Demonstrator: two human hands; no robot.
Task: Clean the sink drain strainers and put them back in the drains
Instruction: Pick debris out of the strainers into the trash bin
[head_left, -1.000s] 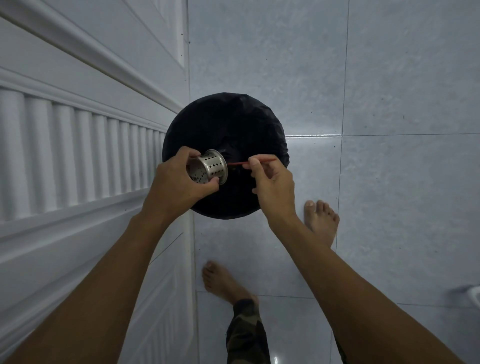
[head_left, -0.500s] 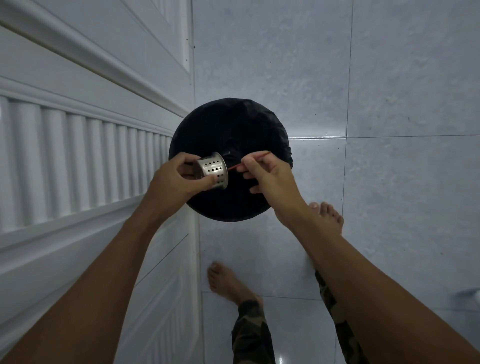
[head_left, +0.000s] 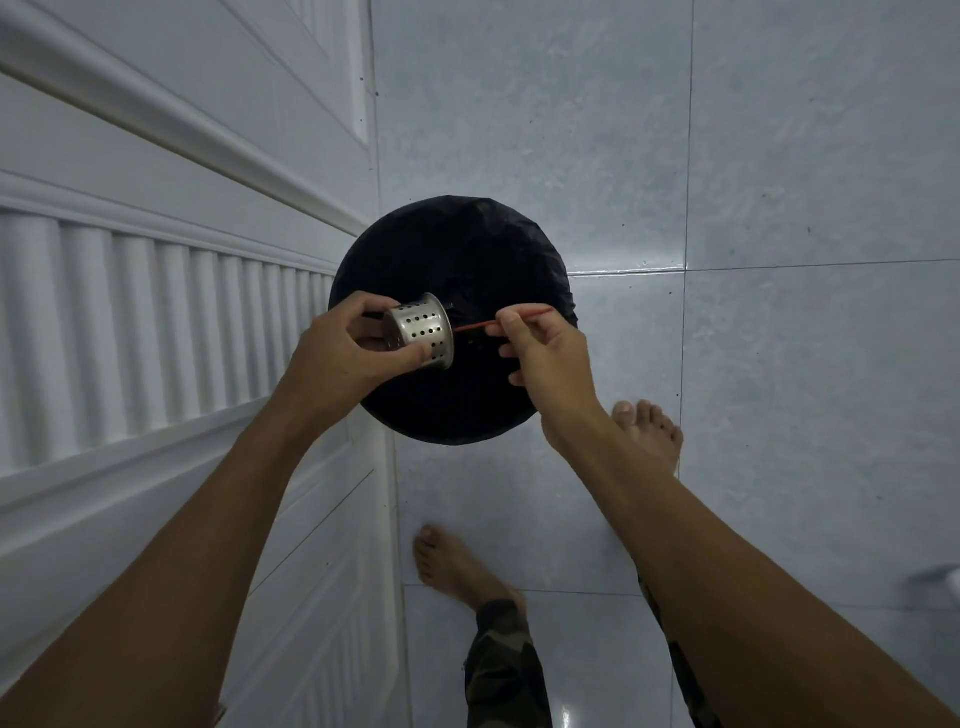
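Overhead, left hand (head_left: 337, 348) grips perforated steel strainer (head_left: 423, 332)

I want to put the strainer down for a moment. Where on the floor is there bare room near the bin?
Bare tile lies beyond and right of the black-lined bin, up to the frame edge. It is crowded near the white panelled door touching the bin's left, and by the two bare feet below.

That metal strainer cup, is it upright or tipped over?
Tipped on its side: the strainer lies sideways in the left hand, rim facing right over the black bin.
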